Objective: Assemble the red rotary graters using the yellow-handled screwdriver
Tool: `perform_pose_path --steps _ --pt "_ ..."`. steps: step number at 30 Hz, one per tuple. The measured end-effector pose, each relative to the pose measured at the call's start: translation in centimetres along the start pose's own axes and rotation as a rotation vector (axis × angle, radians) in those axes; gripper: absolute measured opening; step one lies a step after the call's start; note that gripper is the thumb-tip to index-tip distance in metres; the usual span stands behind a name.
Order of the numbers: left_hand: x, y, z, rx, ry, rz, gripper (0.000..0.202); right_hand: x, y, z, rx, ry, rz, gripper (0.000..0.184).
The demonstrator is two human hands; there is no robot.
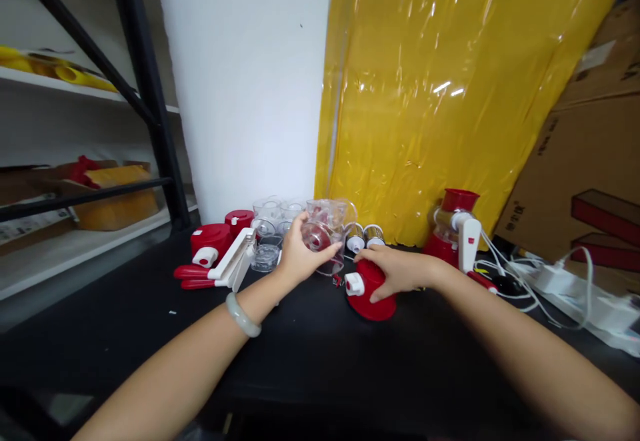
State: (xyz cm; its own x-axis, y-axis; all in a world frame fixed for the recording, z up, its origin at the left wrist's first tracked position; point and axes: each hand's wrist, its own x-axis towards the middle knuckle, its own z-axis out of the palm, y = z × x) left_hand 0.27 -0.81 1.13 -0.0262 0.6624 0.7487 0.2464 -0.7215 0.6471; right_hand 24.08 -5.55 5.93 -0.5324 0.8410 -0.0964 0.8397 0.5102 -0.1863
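Note:
My left hand (299, 254) is curled around a clear plastic housing (327, 231) that stands on the black table (310, 361). A pale green bangle (243, 314) sits on that wrist. My right hand (395, 269) lies over a red suction base (370, 298) with a white knob (354, 284), fingers wrapped on its top. The two parts are side by side, nearly touching. Two small metal drums (365, 236) stand just behind them.
More red bases (213, 241), white handles (233, 268) and clear cups (270, 218) lie at the left. An assembled red and white grater (455, 234) stands to the right, beside white cables and a power strip (565, 288). Yellow film, cardboard boxes and a shelf rack surround the table.

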Motion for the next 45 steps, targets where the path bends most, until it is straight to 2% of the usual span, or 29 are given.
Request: perform_pose_path --steps 4,7,10,14,18,25,30,34,37,39,41,43,45 --pt "-0.6 0.2 0.3 -0.076 -0.103 -0.018 0.076 -1.3 1.6 -2.7 0.003 0.057 -0.009 0.077" --pt "-1.0 -0.2 0.7 -0.084 -0.174 -0.037 0.076 -1.8 3.8 -5.0 -0.069 0.119 0.105 0.076" --pt "-1.3 -1.2 1.2 -0.063 -0.238 -0.066 0.079 -1.4 7.0 -5.8 -0.148 0.168 0.226 0.08" --pt "-1.3 -2.5 1.7 -0.181 -0.3 -0.159 0.083 -0.3 11.6 -4.6 -0.199 0.208 0.345 0.087" --pt "-1.2 -2.8 1.7 -0.284 -0.322 -0.255 0.082 0.8 14.6 -2.7 -0.204 0.217 0.422 0.086" --pt "-1.5 -3.2 1.7 -0.262 -0.361 -0.377 0.087 2.1 16.2 -0.9 -0.19 0.208 0.494 0.083" --pt "-1.7 -3.4 1.9 -0.322 -0.421 -0.389 0.086 2.7 17.4 0.4 -0.181 0.235 0.525 0.08" --pt "-1.6 -3.4 1.7 -0.315 -0.434 -0.366 0.081 2.6 17.3 1.0 -0.195 0.255 0.548 0.075" --pt "-1.6 -3.4 1.6 -0.31 -0.453 -0.34 0.078 1.8 15.4 1.4 -0.303 0.316 0.573 0.063" --pt "-1.5 -3.4 1.5 -0.311 -0.473 -0.33 0.076 1.0 13.4 1.9 -0.391 0.416 0.512 0.052" --pt "-1.5 -3.3 1.4 -0.314 -0.499 -0.332 0.074 0.1 11.4 2.9 -0.407 0.469 0.404 0.05" --pt "-1.4 -3.2 1.3 -0.312 -0.514 -0.324 0.072 -0.8 9.8 4.0 -0.386 0.419 0.373 0.051" --pt "-1.4 -3.2 1.2 -0.298 -0.508 -0.305 0.071 -1.3 8.8 5.2 -0.351 0.289 0.376 0.054"
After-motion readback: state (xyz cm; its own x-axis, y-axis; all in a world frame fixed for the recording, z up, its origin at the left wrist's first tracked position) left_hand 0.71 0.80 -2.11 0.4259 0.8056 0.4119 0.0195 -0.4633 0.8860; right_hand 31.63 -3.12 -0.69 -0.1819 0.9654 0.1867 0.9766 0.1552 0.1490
